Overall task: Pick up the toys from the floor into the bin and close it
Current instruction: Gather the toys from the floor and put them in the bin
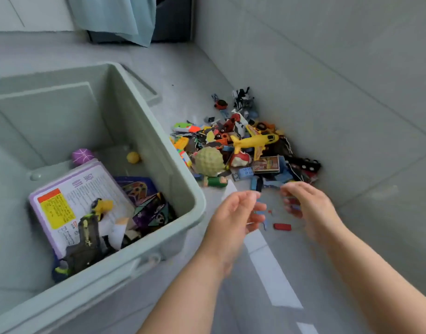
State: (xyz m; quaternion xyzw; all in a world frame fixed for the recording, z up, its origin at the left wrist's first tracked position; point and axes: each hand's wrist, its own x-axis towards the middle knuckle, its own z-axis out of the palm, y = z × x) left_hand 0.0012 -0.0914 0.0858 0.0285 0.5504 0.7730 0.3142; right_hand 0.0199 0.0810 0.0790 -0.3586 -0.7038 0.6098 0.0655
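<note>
Smooth pale-green plastic bin [144, 112], jumbled toy heap [243, 145] beside; left hand [233, 213] loose and empty, right hand [308, 208] indeterminate.

Small print on booklet [91, 186] in bin [200, 203], blurred, nothing legible

Pale grey-green bin [159, 131]. Inside: purple ball [82, 155] with pale lines, small yellow ball [133, 157], white box [86, 189] with purple edge, yellow-orange label [55, 208]. Grey floor [231, 297], white stripe [269, 268]. Yellow plane [252, 141], pale green bumpy ball [208, 161], red block [282, 226].
</note>
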